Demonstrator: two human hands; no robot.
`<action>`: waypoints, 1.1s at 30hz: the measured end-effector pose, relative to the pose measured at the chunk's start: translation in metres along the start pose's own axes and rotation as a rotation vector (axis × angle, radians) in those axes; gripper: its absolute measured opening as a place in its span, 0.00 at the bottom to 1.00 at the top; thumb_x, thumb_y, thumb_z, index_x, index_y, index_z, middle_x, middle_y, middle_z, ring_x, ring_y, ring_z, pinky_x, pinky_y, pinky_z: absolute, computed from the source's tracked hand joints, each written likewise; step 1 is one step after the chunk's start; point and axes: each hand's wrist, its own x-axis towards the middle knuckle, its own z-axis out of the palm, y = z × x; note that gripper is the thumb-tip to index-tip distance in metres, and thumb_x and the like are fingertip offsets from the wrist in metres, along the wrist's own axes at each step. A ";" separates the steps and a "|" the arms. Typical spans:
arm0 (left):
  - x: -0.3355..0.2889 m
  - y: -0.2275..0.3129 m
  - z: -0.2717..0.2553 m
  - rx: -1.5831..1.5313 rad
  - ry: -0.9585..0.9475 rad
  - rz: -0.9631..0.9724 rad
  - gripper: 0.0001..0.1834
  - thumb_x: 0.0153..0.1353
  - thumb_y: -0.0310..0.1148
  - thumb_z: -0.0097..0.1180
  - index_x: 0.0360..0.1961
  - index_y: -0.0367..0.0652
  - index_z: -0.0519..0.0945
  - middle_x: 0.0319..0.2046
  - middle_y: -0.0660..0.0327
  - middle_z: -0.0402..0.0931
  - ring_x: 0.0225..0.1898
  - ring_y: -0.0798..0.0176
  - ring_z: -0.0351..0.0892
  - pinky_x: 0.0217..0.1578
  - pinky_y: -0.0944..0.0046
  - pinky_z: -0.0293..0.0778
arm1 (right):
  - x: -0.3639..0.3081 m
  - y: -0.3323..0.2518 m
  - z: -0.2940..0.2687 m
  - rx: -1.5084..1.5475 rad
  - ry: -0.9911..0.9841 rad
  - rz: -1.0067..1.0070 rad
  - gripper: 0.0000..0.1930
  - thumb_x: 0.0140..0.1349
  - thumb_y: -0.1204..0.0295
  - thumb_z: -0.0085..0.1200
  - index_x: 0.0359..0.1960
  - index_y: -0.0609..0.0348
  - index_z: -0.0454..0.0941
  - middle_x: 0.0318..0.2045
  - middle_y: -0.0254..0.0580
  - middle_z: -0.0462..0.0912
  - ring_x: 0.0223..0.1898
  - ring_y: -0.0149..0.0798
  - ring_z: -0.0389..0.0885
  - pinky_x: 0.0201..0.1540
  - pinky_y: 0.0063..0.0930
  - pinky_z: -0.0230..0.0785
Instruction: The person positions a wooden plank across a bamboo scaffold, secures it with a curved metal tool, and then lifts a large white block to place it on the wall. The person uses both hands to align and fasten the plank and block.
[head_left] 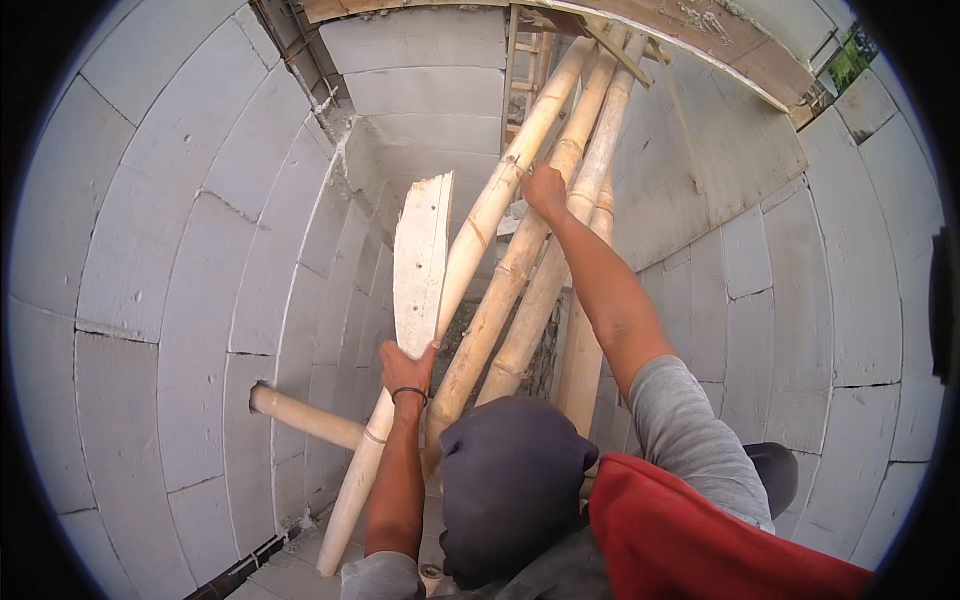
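Note:
My left hand (407, 372), with a dark band at the wrist, grips the lower end of a pale wooden board (421, 262). The board stands nearly upright, with a rough, splintered top end and a few small dark spots along its face. Beside it a bamboo pole (478, 222) slants up to the right. My right hand (544, 192) is closed in front of a second bamboo pole (512, 268), its fingertips pointing toward the first pole. Whatever is between those fingers is too small to make out. A third bamboo pole (596, 165) leans just to the right.
Grey block walls (215, 270) rise on both sides. From the left wall a short bamboo piece (305, 415) juts out. A large flat panel (700, 150) leans at the right, under a plank edge (700, 45). Dark rounded cloth (515, 490) and red cloth (690, 540) fill the near foreground.

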 end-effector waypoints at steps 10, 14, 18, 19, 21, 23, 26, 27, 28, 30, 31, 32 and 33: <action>0.003 0.016 -0.018 -0.010 0.006 -0.030 0.37 0.43 0.54 0.71 0.43 0.39 0.68 0.36 0.42 0.80 0.39 0.37 0.80 0.40 0.44 0.74 | 0.060 -0.006 0.014 -0.245 0.001 -0.431 0.10 0.60 0.68 0.53 0.34 0.60 0.84 0.32 0.57 0.84 0.37 0.57 0.85 0.40 0.47 0.78; 0.004 0.018 -0.017 0.006 0.026 -0.018 0.35 0.43 0.54 0.70 0.39 0.39 0.67 0.34 0.42 0.80 0.39 0.36 0.80 0.39 0.44 0.74 | 0.062 -0.008 0.011 -0.343 -0.021 -0.472 0.11 0.59 0.68 0.50 0.32 0.59 0.85 0.32 0.57 0.84 0.37 0.57 0.85 0.40 0.47 0.78; 0.006 0.023 -0.019 0.020 0.021 -0.029 0.35 0.44 0.53 0.70 0.39 0.38 0.67 0.33 0.42 0.80 0.38 0.36 0.80 0.39 0.43 0.73 | 0.073 -0.009 0.004 -0.506 -0.096 -0.671 0.14 0.59 0.64 0.49 0.33 0.59 0.85 0.32 0.57 0.84 0.36 0.57 0.85 0.40 0.48 0.77; 0.006 0.023 -0.018 0.018 0.025 -0.026 0.35 0.44 0.53 0.70 0.39 0.38 0.67 0.33 0.42 0.80 0.38 0.36 0.80 0.39 0.43 0.73 | 0.076 -0.011 0.001 -0.517 -0.124 -0.728 0.15 0.59 0.62 0.49 0.33 0.59 0.85 0.33 0.57 0.84 0.36 0.57 0.85 0.40 0.48 0.77; 0.004 0.021 -0.018 0.018 0.032 -0.022 0.35 0.44 0.53 0.69 0.40 0.38 0.67 0.33 0.43 0.80 0.38 0.36 0.80 0.39 0.43 0.73 | 0.081 -0.014 -0.011 -0.472 -0.143 -0.660 0.16 0.60 0.60 0.51 0.31 0.60 0.85 0.31 0.59 0.84 0.35 0.58 0.84 0.38 0.48 0.77; 0.007 0.015 -0.015 0.018 0.033 -0.010 0.35 0.44 0.53 0.69 0.40 0.38 0.67 0.33 0.42 0.80 0.38 0.36 0.80 0.39 0.43 0.73 | 0.081 -0.016 -0.007 -0.407 -0.108 -0.601 0.17 0.61 0.59 0.52 0.30 0.61 0.84 0.29 0.59 0.84 0.34 0.59 0.84 0.37 0.47 0.77; 0.003 0.016 -0.014 0.052 -0.007 -0.025 0.36 0.46 0.53 0.67 0.45 0.36 0.67 0.34 0.39 0.80 0.39 0.34 0.80 0.39 0.43 0.74 | 0.067 -0.003 0.008 -0.378 0.008 -0.623 0.17 0.60 0.58 0.53 0.29 0.59 0.85 0.26 0.57 0.83 0.31 0.59 0.84 0.35 0.48 0.77; 0.007 0.018 -0.017 0.069 -0.010 -0.035 0.37 0.47 0.53 0.67 0.47 0.35 0.67 0.34 0.38 0.80 0.39 0.33 0.79 0.40 0.43 0.74 | 0.069 -0.006 0.006 -0.396 -0.026 -0.643 0.17 0.60 0.58 0.53 0.29 0.59 0.85 0.26 0.58 0.83 0.31 0.59 0.84 0.35 0.48 0.77; 0.011 0.016 -0.015 0.058 -0.046 -0.037 0.41 0.47 0.53 0.66 0.52 0.33 0.66 0.34 0.37 0.80 0.39 0.33 0.80 0.40 0.43 0.74 | 0.073 -0.008 0.001 -0.414 -0.060 -0.663 0.17 0.60 0.58 0.53 0.29 0.59 0.85 0.25 0.58 0.83 0.30 0.59 0.84 0.35 0.48 0.77; 0.008 0.018 -0.015 0.062 0.002 -0.040 0.37 0.45 0.53 0.68 0.44 0.37 0.66 0.34 0.39 0.80 0.38 0.35 0.80 0.39 0.43 0.74 | 0.077 -0.010 0.000 -0.388 -0.068 -0.608 0.17 0.60 0.58 0.53 0.29 0.59 0.85 0.25 0.58 0.83 0.30 0.59 0.84 0.35 0.48 0.77; 0.006 0.019 -0.014 0.063 0.023 -0.039 0.35 0.44 0.53 0.69 0.41 0.39 0.66 0.35 0.41 0.80 0.38 0.36 0.80 0.39 0.43 0.74 | 0.077 -0.009 0.003 -0.344 -0.042 -0.534 0.17 0.59 0.58 0.54 0.29 0.60 0.85 0.25 0.58 0.83 0.30 0.59 0.84 0.35 0.48 0.77; 0.005 0.020 -0.012 0.052 0.020 -0.032 0.34 0.44 0.52 0.69 0.41 0.39 0.66 0.35 0.41 0.80 0.38 0.36 0.80 0.39 0.42 0.74 | 0.077 -0.007 0.005 -0.300 -0.016 -0.459 0.17 0.59 0.57 0.54 0.29 0.60 0.85 0.26 0.58 0.83 0.30 0.59 0.84 0.35 0.48 0.77; 0.003 0.018 -0.014 0.046 0.019 -0.027 0.34 0.44 0.52 0.69 0.41 0.39 0.66 0.35 0.40 0.80 0.38 0.35 0.80 0.39 0.42 0.74 | 0.074 -0.008 0.002 -0.342 -0.043 -0.545 0.17 0.59 0.57 0.54 0.29 0.59 0.85 0.26 0.58 0.83 0.30 0.59 0.84 0.35 0.48 0.77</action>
